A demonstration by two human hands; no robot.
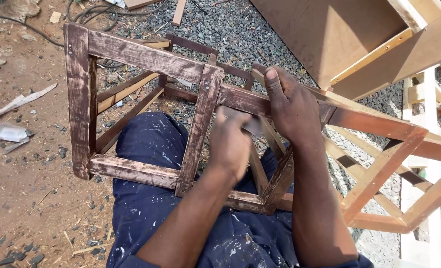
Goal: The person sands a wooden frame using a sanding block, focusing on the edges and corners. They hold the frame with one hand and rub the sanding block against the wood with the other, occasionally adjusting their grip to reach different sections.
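Ground at far left: bare reddish dirt with a crumpled paper scrap point(11, 133), a torn strip point(22, 101) and loose stones; black cables point(89, 11) curl along the top edge where gravel begins.

Wooden frame point(141, 57), dark-stained and scuffed pale, lies across the person's lap on blue paint-spattered trousers point(151, 198). Long axis runs left to right, tilting down toward the right; the stained end points left, while the right-hand part point(379, 124) is a lighter reddish-orange wood. Left upright, top rail and bottom rail form an open rectangle; a middle upright point(198, 129) splits it.

Left hand point(229, 144): just right of the middle upright, below the top rail, fingers curled closed around a small greyish piece point(252, 125), blurred, kind cannot be told. The piece is pressed up against the rail's underside.

Right hand point(290, 101): laid over the top rail, thumb up and along the wood, fingers wrapped over the far side, gripping the frame firmly.

Right of the hands: diagonal braces crowd the space under the rail. A large brown panel cabinet point(339, 39) stands close above, and a pale unfinished frame point(428, 99) sits at the far right, leaving little room on that side. Open ground lies to the left.
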